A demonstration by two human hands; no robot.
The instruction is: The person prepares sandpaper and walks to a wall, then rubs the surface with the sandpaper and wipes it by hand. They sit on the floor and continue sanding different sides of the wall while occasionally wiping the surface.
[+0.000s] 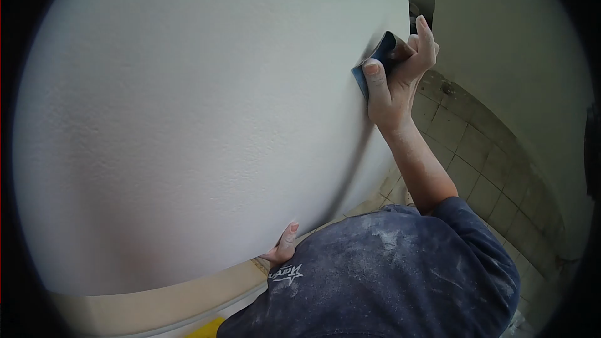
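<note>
A large, smooth white curved panel (206,106) fills the left and middle of the view. Near its upper right edge, my right hand (397,81) holds a dark blue sheet, like sandpaper, with a brown side (385,50). The thumb presses on the sheet, which is bent and touches the panel's surface. White dust coats the fingers. At the panel's lower edge, my left hand (285,244) shows only its thumb and part of the palm; the thumb lies against the edge and the other fingers are hidden beneath the panel.
A tiled floor (476,163) with dark joints lies at the right, beside a pale wall (513,50). My dusty dark blue shirt (388,275) is close to the panel's lower edge. Something yellow (205,329) shows at the bottom.
</note>
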